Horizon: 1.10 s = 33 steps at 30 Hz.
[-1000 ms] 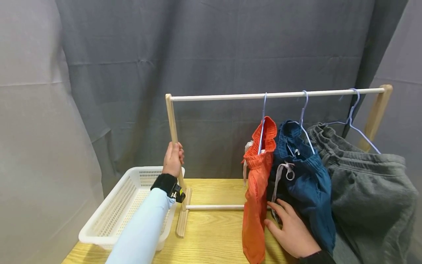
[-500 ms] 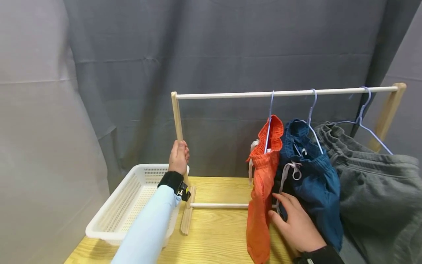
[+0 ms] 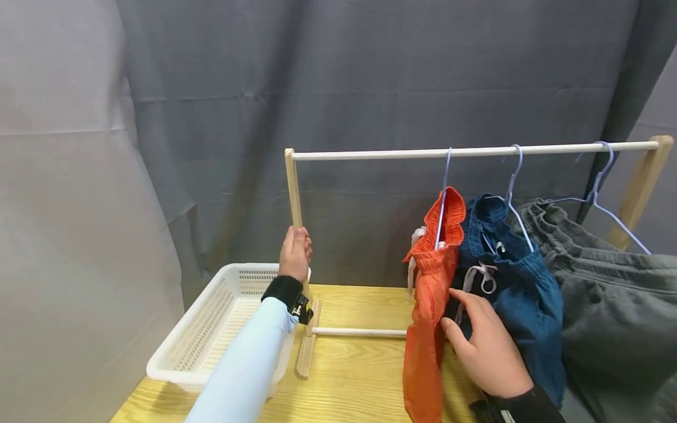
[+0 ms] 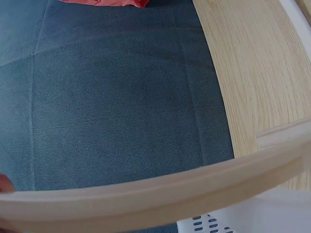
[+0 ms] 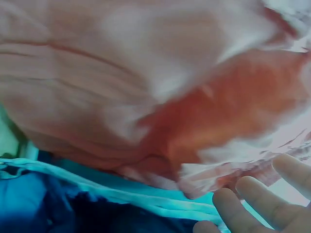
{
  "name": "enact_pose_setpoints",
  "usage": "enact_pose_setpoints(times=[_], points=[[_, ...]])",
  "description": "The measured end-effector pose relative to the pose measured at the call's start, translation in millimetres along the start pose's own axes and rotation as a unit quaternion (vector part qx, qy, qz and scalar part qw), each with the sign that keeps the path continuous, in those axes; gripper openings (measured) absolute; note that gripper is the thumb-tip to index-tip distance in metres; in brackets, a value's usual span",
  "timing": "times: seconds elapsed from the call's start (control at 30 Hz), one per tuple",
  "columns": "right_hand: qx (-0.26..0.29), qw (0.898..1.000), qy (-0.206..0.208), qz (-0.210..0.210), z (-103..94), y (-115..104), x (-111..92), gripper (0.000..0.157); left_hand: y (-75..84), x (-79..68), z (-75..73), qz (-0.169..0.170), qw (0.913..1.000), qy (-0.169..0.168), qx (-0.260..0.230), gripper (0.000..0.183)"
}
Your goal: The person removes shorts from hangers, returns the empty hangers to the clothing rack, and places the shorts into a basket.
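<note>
My left hand [image 3: 295, 255] grips the left wooden upright [image 3: 293, 191] of a small clothes rack; in the left wrist view the upright [image 4: 146, 199] crosses the bottom. My right hand [image 3: 489, 346], fingers extended, is between the orange drawstring pants [image 3: 423, 341] and the blue drawstring pants [image 3: 536, 299]. Its fingertips lie by the edge of the orange cloth, and I cannot tell whether they touch it. In the right wrist view orange cloth [image 5: 218, 116] fills most of the picture, with spread fingers [image 5: 267, 204] at lower right. Both pants hang from lilac hangers on the white top rail [image 3: 370, 155].
Grey pants [image 3: 619, 299] hang from a hanger farther right, near the right upright [image 3: 642, 188]. A white plastic basket [image 3: 174, 341] stands left of the rack on the wooden table [image 3: 359, 370]. A grey curtain [image 3: 370, 235] hangs behind.
The head view has turned left, so everything sits farther right. My right hand has risen a little along the orange pants. The left hand keeps its grip on the upright.
</note>
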State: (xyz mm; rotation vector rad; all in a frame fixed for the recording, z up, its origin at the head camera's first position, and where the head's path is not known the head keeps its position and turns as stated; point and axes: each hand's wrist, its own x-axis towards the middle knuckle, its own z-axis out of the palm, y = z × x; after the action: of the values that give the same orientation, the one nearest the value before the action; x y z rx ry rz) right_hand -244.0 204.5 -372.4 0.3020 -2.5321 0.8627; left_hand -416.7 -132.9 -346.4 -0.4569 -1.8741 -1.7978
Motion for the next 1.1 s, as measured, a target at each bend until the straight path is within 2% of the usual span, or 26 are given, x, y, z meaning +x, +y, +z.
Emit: enact_pose_setpoints(times=[0.3, 0.47, 0.67, 0.9, 1.1], points=[[0.012, 0.998, 0.051, -0.047, -19.5, -22.2, 2.7, 0.058, 2.0, 2.6, -1.2, 0.008, 1.0, 0.004, 0.001, 0.039], [0.021, 0.996, 0.062, -0.063, -24.3, -35.7, 5.6, 0.062, 1.5, 3.6, -3.3, 0.013, 0.9999, 0.007, 0.004, 0.04], [0.017, 0.993, 0.07, -0.089, -27.4, -47.4, 10.7, 0.064, 0.0, 0.8, -3.7, 0.003, 0.9997, 0.011, 0.021, 0.04], [-0.013, 0.993, 0.061, -0.099, -32.7, -63.0, 24.4, 0.064, -3.0, -1.2, -2.3, 0.004, 0.9996, 0.008, 0.025, 0.047], [-0.033, 0.996, 0.023, -0.074, -34.3, -69.9, 34.0, 0.063, -0.2, -2.5, -0.1, 0.0, 0.9997, 0.005, 0.025, 0.045]])
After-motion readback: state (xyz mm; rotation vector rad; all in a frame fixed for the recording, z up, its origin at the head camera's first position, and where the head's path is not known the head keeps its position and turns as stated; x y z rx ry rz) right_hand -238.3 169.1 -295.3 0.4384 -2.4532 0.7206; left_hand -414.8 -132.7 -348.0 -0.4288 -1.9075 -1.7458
